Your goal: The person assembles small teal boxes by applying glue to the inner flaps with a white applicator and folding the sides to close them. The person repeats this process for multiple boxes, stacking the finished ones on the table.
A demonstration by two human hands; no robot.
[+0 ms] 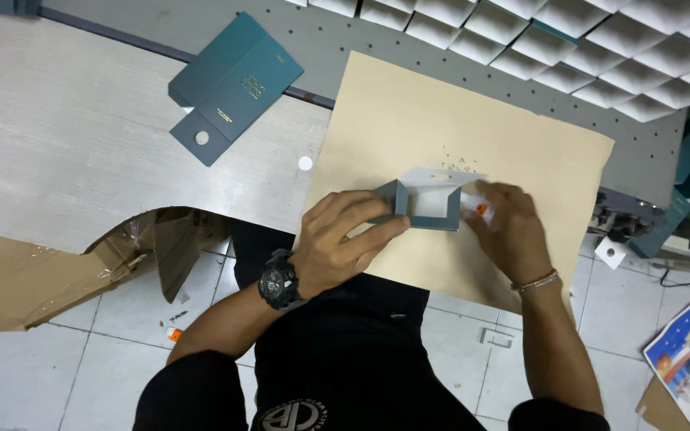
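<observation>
On the tan sheet of card (457,120) covering the pale wood-grain counter (65,152), a small dark teal paperboard box with a white inside (429,203) is half formed. Left hand (337,239), black wristwatch (277,281) on the wrist, has its grip clamped on the box's left wall, fingers running along the near edge. Right hand (509,227) presses the right end; small white-and-orange object (481,209) sits under its fingertips, cannot tell whether the fingers close on it or on the flap.

Doing it well, judged: pin the left wall firmly, square the corners, fold the right end in without creasing the thin board.

Box's long axis runs left-right across the person; open mouth faces up, white hang flap (441,174) points away from the body.

A flat dark teal unfolded carton blank (233,84) lies well apart, far left on the counter.
</observation>
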